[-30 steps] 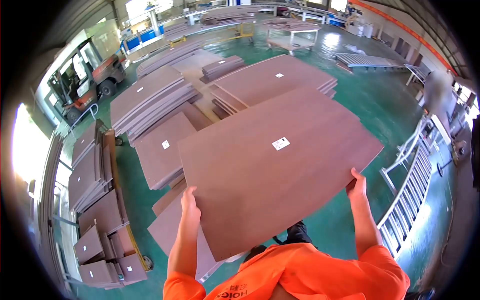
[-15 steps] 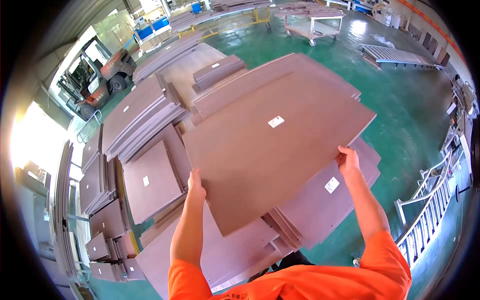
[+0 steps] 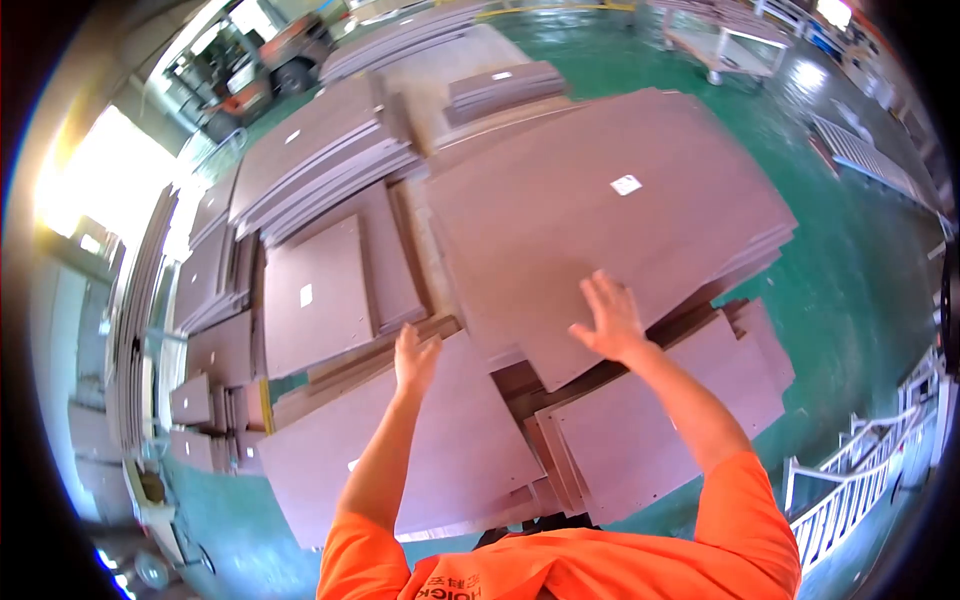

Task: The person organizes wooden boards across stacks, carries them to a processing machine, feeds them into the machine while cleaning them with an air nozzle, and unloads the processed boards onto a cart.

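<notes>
A large brown panel with a white label lies on a stack, its near corner jutting past the panels under it. My right hand is over the panel's near part, fingers spread and holding nothing; whether it touches the surface I cannot tell. Further left, my left hand is also open, fingers raised. It appears above the far edge of a near-left panel, close to a smaller labelled panel.
More panel stacks stand at the far left. Another panel pile is at the near right. A forklift stands beyond the stacks, a wheeled cart at the back, and a white metal frame at the right.
Both hands have let go of the large panel, which has gone from being held at its edges to lying on the stack. The camera view has shifted.
</notes>
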### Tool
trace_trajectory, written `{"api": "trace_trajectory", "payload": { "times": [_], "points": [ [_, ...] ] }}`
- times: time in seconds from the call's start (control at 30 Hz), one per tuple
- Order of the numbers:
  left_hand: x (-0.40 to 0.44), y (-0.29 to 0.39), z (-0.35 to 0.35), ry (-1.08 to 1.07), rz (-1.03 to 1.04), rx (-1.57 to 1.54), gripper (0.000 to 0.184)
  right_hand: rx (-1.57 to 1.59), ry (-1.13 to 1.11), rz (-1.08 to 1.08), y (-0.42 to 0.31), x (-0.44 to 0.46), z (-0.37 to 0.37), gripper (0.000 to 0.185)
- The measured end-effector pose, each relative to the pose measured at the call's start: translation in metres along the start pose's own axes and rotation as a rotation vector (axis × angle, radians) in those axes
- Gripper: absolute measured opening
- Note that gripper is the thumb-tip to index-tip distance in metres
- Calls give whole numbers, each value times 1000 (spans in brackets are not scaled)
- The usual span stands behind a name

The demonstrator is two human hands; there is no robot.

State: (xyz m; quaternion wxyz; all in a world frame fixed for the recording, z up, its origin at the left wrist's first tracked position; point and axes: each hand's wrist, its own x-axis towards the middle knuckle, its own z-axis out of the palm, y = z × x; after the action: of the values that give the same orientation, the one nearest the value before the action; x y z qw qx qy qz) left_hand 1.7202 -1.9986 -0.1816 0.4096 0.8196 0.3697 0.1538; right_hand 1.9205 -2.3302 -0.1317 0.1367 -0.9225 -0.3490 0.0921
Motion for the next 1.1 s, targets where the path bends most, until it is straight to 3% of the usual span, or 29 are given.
{"api": "trace_trajectory", "payload": {
  "times": [0.07,0.23,0.33,0.5,0.53,0.6,0.67,0.73,0.83,0.87,1.0,1.1],
  "points": [
    [-50,-24,-30,-75,-12,-18,67,-132,77,-129,-47,10,28,81],
    [-178,-97,-119,30,-210,-154,52,-112,198,-44,-69,58,46,77],
    [-247,-140,-181,48,-248,-48,48,-105,155,12,-91,71,45,68],
    [-397,-233,-279,321,-357,-146,48,-267,105,288,-103,52,85,72],
    [-430,-256,-300,368,-408,-179,48,-197,60,405,-142,27,75,75],
    [-495,-317,-337,471,-423,-188,47,-46,-17,299,-158,15,101,77],
    [-553,-369,-373,540,-541,-221,49,-20,212,239,-235,-24,149,73],
    [-583,-411,-413,628,-637,-271,50,9,149,157,-377,-92,174,69],
    [-603,-428,-479,654,-646,-340,51,122,-356,-126,-535,-154,245,73],
    [-602,-438,-503,662,-634,-365,51,59,-311,-197,-568,-166,291,74],
    [-602,-497,-578,628,-653,-407,53,17,-256,-283,-753,-223,339,72],
    [-617,-547,-639,562,-735,-407,54,52,-234,-421,-856,-217,391,69]
  ]
}}
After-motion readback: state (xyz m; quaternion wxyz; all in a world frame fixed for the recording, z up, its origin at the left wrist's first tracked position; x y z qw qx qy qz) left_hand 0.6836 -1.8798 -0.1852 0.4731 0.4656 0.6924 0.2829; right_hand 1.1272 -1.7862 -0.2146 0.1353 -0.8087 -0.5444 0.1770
